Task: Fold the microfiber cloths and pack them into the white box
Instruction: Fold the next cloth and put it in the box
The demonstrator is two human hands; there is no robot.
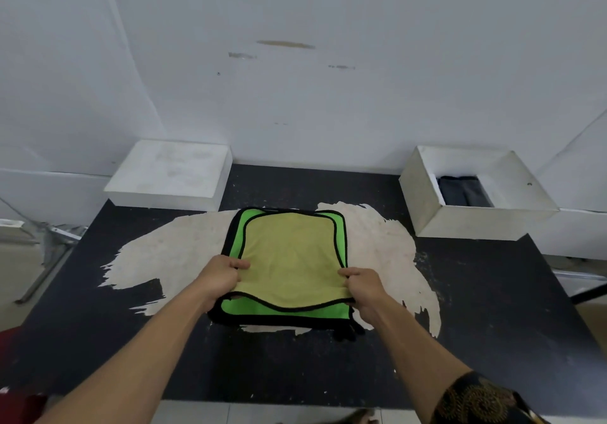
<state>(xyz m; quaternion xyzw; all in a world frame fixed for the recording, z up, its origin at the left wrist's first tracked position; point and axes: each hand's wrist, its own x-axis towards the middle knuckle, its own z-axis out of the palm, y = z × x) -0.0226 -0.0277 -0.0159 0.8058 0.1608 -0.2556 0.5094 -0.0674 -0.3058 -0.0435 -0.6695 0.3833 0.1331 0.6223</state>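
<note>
yellow microfiber cloth: black-hemmed, spread on top of a stack at the middle of the table; far edge flat toward 12 o'clock, near edge raised a little and sagging in a wave between the two hands.
left hand: at 9 o'clock of that near edge; fingers curled, thumb on top, pinching the near left corner of the yellow microfiber cloth.
right hand: at 3 o'clock of the same edge; fingers curled under, thumb over, pinching the near right corner.
green microfiber cloth: directly under the yellow one and touching it; seen as a bright border at 3, 6 and 9 o'clock and at both far corners.
black cloth: lowest in the stack, seen only as a dark rim, with a rumpled corner poking out at 5 o'clock.
white box: open-topped, at 2 o'clock from the stack and well apart from it, at the far right of the table by the wall.
dark grey cloths: folded, lying inside the white box; how many, not clear.
white slab: flat closed top, at 10 o'clock from the stack, well apart from the white box.
table: black top, much scuffed.
worn patch: pale beige, spreading under and round the stack from 9 to 4 o'clock.
sleeve: dark with a gold pattern, on the right arm, at 5 o'clock of the view.
wall: white, with a few brown marks, at 12 o'clock.
</note>
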